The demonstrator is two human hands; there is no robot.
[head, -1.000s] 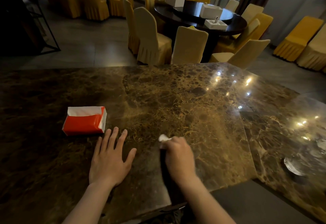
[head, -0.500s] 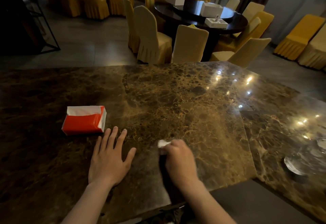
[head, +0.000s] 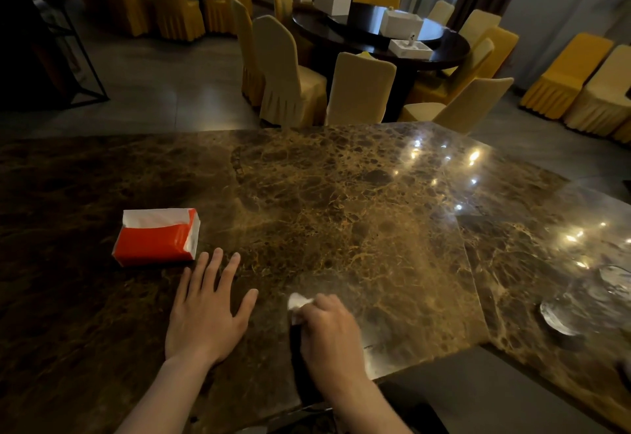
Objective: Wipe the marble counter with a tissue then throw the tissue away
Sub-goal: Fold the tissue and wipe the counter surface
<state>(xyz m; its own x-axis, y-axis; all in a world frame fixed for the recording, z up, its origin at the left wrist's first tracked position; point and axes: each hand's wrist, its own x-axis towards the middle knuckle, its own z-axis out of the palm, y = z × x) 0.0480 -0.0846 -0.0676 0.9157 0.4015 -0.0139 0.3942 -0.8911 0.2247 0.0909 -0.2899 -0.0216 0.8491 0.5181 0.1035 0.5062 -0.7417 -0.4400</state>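
Right hand fisted around white tissue on marble counter.

The marble counter is dark brown with gold veining, glossy, with ceiling lights mirrored on its right side. A small white tissue, crumpled, lies pressed on its near edge area, mostly covered, only its left tip showing, right of centre toward the near side
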